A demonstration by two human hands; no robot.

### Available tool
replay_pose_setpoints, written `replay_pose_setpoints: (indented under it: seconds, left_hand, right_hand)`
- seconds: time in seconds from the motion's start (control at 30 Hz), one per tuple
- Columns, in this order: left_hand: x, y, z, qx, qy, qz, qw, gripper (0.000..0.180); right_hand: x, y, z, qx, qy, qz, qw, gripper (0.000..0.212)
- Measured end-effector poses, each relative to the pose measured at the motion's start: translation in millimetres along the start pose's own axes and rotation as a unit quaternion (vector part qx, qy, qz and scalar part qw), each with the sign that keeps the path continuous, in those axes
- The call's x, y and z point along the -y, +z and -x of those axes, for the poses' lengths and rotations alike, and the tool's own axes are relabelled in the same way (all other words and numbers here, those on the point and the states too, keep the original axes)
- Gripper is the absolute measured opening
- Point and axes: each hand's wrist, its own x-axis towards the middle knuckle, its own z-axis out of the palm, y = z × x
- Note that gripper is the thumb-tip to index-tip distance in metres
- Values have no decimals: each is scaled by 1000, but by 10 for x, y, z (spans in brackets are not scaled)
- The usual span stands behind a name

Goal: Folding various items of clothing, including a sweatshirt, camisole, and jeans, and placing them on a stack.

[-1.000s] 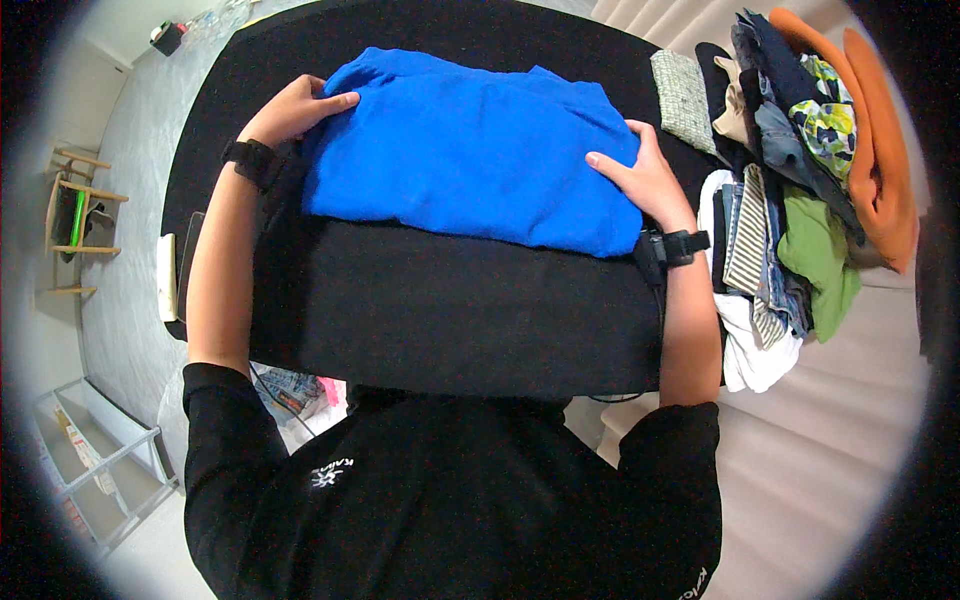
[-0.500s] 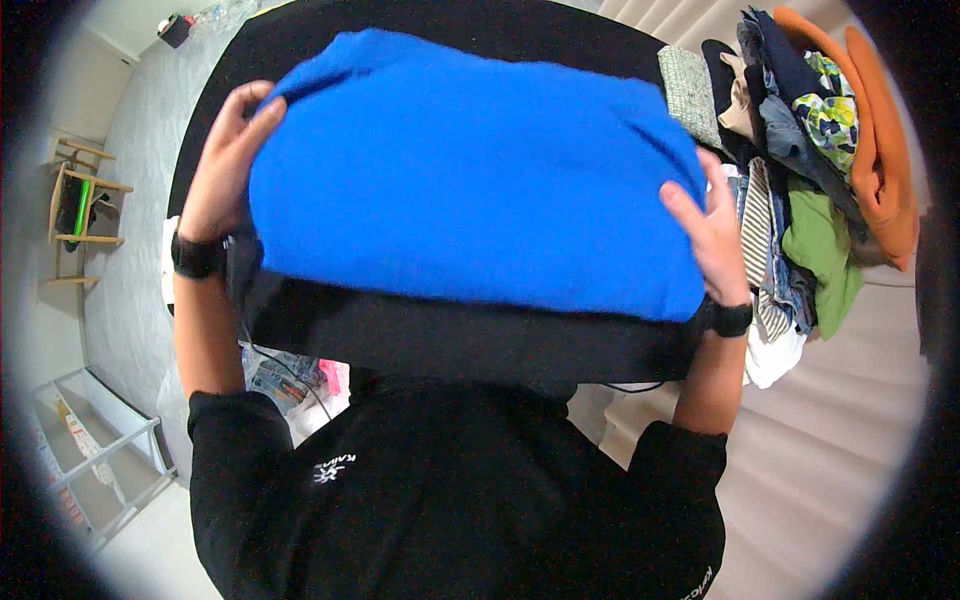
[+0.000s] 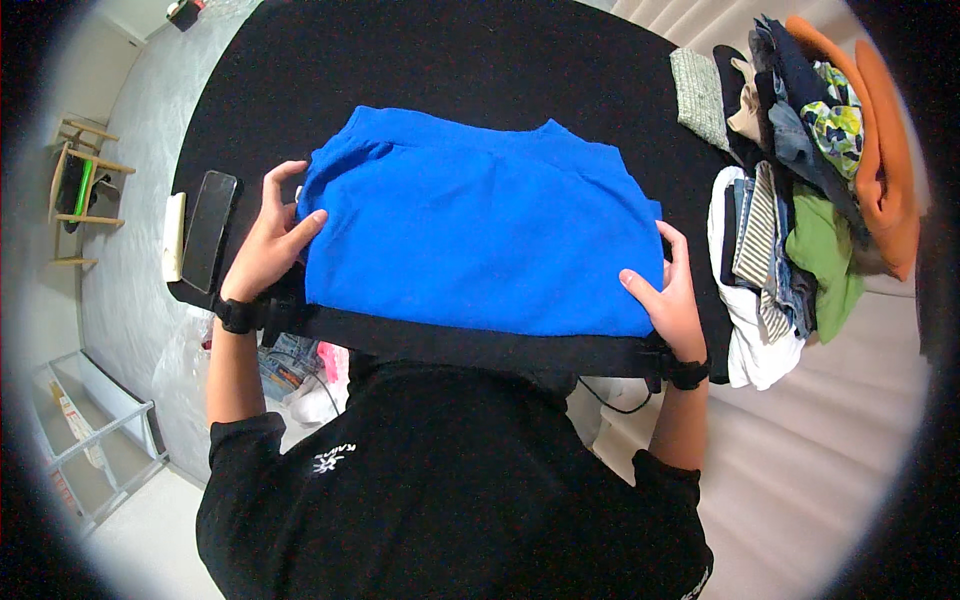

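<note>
A plain blue garment (image 3: 480, 225), folded into a wide bundle, lies over the near part of the black table; its exact kind does not show. My left hand (image 3: 275, 230) grips its left edge, thumb on top and the other fingers round the side. On the opposite edge, my right hand (image 3: 668, 292) holds it the same way, its fingertips partly hidden behind the cloth. I wear a black band on each wrist.
Along the right are piled clothes: an orange garment (image 3: 880, 170), a green one (image 3: 822, 255), a white one (image 3: 755, 350) and a striped one (image 3: 757, 240). A dark phone (image 3: 211, 230) and a white slim object (image 3: 174, 238) lie at the table's left edge.
The blue garment has come down and nearer to me and looks smaller. Both my hands have moved inward with it, still gripping its sides. The phone at left has come into view.
</note>
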Motion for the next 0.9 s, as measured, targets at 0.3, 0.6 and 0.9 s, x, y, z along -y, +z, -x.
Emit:
replay_pose_setpoints:
  seconds: [0.3,0.6,0.9]
  left_hand:
    - [90,-64,-31,67,61,-19,996,28]
    - [42,-90,72,-7,-51,9,999,60]
    - [-157,82,67,49,20,17,998,43]
  right_hand:
    - [1056,883,-185,287,-198,-177,920,85]
    - [634,1273,-328,105,-185,292,932,34]
    - [404,1401,-372,85,-61,210,972,69]
